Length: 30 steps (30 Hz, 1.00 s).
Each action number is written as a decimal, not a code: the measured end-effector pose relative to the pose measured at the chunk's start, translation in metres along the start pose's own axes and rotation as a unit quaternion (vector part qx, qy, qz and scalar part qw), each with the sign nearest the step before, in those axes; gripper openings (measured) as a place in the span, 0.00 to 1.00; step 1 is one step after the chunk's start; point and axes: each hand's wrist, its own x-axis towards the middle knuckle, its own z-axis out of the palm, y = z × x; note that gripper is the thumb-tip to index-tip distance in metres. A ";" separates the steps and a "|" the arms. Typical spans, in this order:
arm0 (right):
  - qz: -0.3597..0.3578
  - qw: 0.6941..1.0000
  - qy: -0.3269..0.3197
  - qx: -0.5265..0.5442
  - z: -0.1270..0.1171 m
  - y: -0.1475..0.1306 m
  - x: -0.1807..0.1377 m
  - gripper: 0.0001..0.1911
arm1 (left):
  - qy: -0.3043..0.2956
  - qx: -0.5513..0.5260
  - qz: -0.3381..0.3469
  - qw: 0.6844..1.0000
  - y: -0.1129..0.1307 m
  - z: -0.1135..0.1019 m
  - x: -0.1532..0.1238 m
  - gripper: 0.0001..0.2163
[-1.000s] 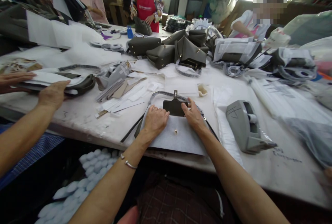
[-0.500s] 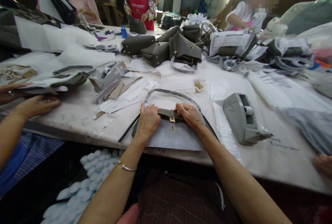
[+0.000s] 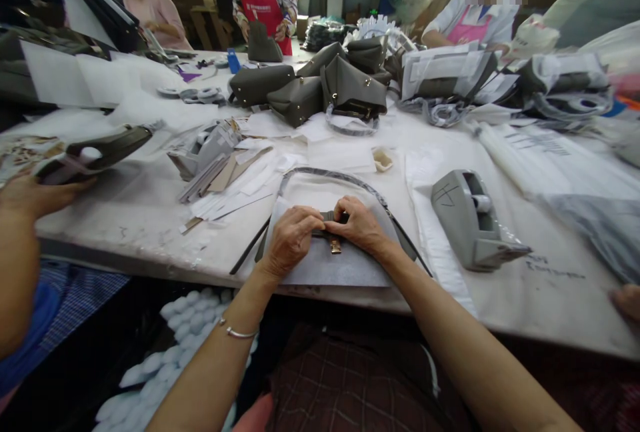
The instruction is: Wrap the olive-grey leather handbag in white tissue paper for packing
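Note:
A dark olive handbag [image 3: 406, 240] lies flat before me at the table's front edge. A pale protective sheet [image 3: 345, 272] covers much of its front, and its wrapped handle [image 3: 327, 173] arches away from me. My left hand [image 3: 293, 235] and my right hand [image 3: 361, 224] meet over the bag's closure strap [image 3: 327, 217], thumbs and fingertips pinched on it. Just below the fingers is a gold metal clasp [image 3: 335, 246]. The fingers hide part of the strap.
A grey tape dispenser [image 3: 457, 219] stands to the right, another tape dispenser [image 3: 203, 145] to the left near paper strips [image 3: 220, 185]. Several olive bags [image 3: 300, 100] are piled behind. At left a co-worker's hand [image 3: 37, 199] holds a bag; other people stand across the table.
My left hand has moved right from the strap's left side toward my right hand, and its fingers now pinch. The clasp sits slightly lower. The co-worker at left has lifted and turned a bag.

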 end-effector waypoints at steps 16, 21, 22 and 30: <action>0.025 0.999 -0.013 -0.020 0.001 -0.004 0.002 0.18 | -0.317 0.085 0.036 0.944 0.034 -0.028 -0.016 0.14; 0.019 1.000 -0.013 -0.011 0.002 -0.002 0.003 0.18 | -0.286 0.123 0.054 0.949 0.032 -0.022 -0.038 0.20; 0.020 1.000 -0.013 -0.011 0.002 -0.002 0.003 0.18 | -0.288 0.119 0.059 0.948 0.031 -0.021 -0.040 0.20; 0.023 0.999 -0.014 -0.017 0.004 0.001 0.002 0.17 | -0.311 0.106 0.037 0.944 0.034 -0.023 -0.030 0.20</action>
